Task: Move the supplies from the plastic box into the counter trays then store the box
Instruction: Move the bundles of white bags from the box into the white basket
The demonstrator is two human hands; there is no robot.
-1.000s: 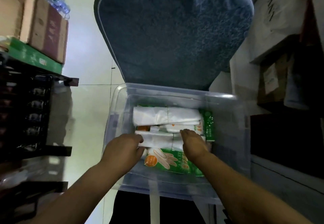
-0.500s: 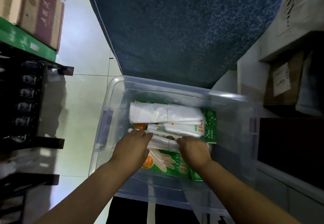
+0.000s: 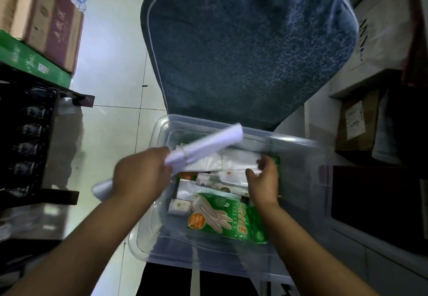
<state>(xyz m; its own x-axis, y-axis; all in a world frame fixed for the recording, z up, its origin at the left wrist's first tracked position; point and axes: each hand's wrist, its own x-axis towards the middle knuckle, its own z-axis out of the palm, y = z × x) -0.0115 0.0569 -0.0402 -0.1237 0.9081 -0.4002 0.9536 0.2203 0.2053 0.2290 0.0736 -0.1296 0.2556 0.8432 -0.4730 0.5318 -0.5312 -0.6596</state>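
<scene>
A clear plastic box [image 3: 298,147] sits below me with supplies inside. My left hand [image 3: 139,175] is shut on a long white roll [image 3: 208,145], lifted above the box's left rim and blurred by motion. My right hand [image 3: 264,180] reaches into the box, fingers curled on the edge of a white plastic pack [image 3: 238,161] at the far side. A green glove packet [image 3: 222,219] lies at the near side of the box, with small white packets [image 3: 180,205] beside it.
A blue padded chair back [image 3: 243,48] stands right behind the box. Cardboard cartons [image 3: 46,22] rest on a dark rack [image 3: 27,138] at the left. More cartons [image 3: 356,119] and a dark cabinet [image 3: 375,203] line the right. Pale floor tiles [image 3: 111,122] lie between.
Both hands were on the white roll in the box. My left hand has lifted it up and out to the left, and my right hand has let go and moved to the far white pack.
</scene>
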